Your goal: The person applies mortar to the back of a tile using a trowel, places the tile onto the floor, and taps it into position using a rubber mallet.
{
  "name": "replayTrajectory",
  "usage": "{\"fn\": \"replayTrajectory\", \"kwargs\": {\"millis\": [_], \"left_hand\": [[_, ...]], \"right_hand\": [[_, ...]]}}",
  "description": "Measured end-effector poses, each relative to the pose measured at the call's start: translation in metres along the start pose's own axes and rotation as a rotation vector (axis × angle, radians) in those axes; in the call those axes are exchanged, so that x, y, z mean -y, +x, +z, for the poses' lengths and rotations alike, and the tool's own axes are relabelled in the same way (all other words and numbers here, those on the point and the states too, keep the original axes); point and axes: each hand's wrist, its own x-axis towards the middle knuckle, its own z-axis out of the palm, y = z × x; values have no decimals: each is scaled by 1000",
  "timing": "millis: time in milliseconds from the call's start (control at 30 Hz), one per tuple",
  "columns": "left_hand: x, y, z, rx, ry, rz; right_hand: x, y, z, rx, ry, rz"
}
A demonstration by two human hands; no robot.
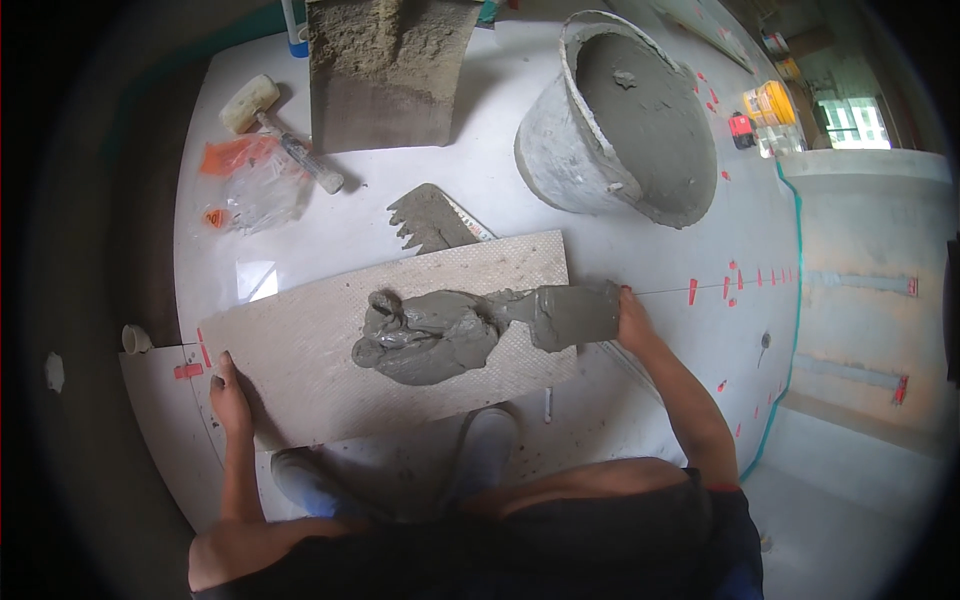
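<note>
My left hand [230, 398] grips the left edge of a long textured tile [268, 362], held at a slant above my feet. A thick heap of wet grey mortar [425, 340] lies on its middle. My right hand [632, 325] is closed on a trowel, whose mortar-coated blade [575, 312] meets the heap near the tile's right end. The trowel's handle is mostly hidden by my fingers. Just beyond the tile lies a notched trowel [435, 215] coated in mortar, partly hidden by the tile.
A bucket of grey mortar [645, 130] stands at upper right, a sand-crusted board [385, 75] at top. A rubber mallet [250, 105] and crumpled plastic bag [265, 190] lie upper left. Red spacers [693, 291] mark floor-tile joints; yellow pails [768, 104] and a pale ledge [865, 210] are right.
</note>
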Motion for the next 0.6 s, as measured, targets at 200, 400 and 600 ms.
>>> {"fn": "replayTrajectory", "kwargs": {"millis": [200, 400, 600], "left_hand": [[-8, -7, -4, 46, -32, -1], [-5, -4, -2, 42, -15, 5], [4, 2, 0, 79, -76, 40]], "right_hand": [[-35, -23, -10, -64, -169, 11], [1, -55, -61, -33, -320, 338], [102, -57, -78, -106, 38, 235]]}}
